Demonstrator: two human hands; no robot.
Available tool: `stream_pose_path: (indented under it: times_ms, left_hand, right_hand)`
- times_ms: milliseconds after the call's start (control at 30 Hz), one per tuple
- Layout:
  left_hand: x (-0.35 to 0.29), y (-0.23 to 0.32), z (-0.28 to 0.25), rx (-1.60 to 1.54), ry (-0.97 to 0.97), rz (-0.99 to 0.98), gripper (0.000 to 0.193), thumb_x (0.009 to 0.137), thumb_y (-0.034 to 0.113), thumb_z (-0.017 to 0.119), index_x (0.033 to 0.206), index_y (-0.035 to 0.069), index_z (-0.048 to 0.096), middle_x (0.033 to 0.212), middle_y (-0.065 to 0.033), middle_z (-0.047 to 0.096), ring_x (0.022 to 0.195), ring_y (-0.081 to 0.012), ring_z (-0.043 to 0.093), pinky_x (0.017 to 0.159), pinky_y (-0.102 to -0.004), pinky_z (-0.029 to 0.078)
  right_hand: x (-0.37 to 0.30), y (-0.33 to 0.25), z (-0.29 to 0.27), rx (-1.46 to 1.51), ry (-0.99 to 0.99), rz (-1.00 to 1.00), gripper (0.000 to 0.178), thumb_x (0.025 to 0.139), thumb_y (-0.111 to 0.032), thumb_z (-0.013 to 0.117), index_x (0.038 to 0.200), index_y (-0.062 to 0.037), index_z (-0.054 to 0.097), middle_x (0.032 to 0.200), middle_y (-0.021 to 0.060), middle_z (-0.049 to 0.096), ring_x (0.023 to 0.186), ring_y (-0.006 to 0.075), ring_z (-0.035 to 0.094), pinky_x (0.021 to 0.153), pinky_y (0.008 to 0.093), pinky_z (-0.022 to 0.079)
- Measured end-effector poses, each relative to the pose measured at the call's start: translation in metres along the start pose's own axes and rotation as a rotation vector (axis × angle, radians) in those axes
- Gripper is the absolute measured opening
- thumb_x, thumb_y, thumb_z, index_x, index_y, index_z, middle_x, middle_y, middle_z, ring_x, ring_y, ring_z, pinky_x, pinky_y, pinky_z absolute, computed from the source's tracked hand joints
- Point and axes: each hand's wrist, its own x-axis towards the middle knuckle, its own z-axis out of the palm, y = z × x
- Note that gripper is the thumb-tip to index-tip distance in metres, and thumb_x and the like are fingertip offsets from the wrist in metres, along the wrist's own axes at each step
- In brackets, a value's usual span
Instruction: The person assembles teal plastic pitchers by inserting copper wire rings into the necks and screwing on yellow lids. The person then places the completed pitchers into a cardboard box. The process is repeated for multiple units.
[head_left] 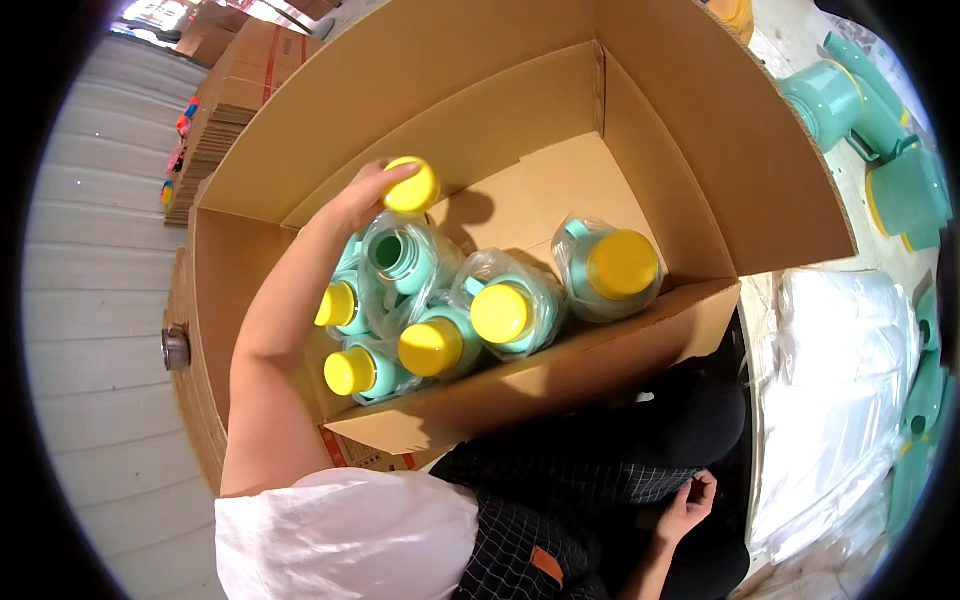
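- Left hand (368, 192): grip closed around 1 yellow cap (412, 188), near the bare mouth of 1 teal flask (414, 270).
- That flask: bagged in clear plastic (447, 252), mouth showing, toward the left side of an open carton (500, 115).
- Same carton: 5 capped flasks (592, 284) with yellow tops, clustered near and right of it.
- Right hand (688, 508): low beside dark clothing (690, 410), fingers curled; cannot tell whether its grip has hold of anything.
- Right of carton: white plastic bags (840, 370), more teal vessels (826, 100).

Smooth plastic caps (418, 194), matt cardboard box (520, 92) (glossy bags (543, 298))
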Motion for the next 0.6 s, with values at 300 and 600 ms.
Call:
stream_pose_path:
  times_ms: [300,600]
  left_hand:
    - [-0.061,-0.117,-0.041,0.586,0.352,0.097,0.071,0.096,0.057,0.061,0.141,0.003,0.051,0.138,-0.0238,0.055,0.134,-0.0350,0.048,0.113,-0.0480,0.037]
    - [-0.057,-0.082,0.015,1.077,0.481,0.254,0.071,0.091,0.056,0.064,0.137,0.004,0.049,0.134,-0.0307,0.055,0.123,-0.0462,0.056,0.104,-0.0477,0.046]
  right_hand:
    - [-0.005,-0.030,-0.005,0.096,-0.011,-0.040,0.008,0.102,-0.005,0.059,0.108,-0.0002,0.061,0.100,0.0002,0.061,0.094,0.0081,0.054,0.089,0.0228,0.042]
    - [-0.014,-0.022,-0.021,0.264,0.083,-0.034,0.013,0.099,-0.010,0.065,0.109,-0.0023,0.063,0.093,0.0011,0.063,0.080,0.0070,0.056,0.073,0.0205,0.047]
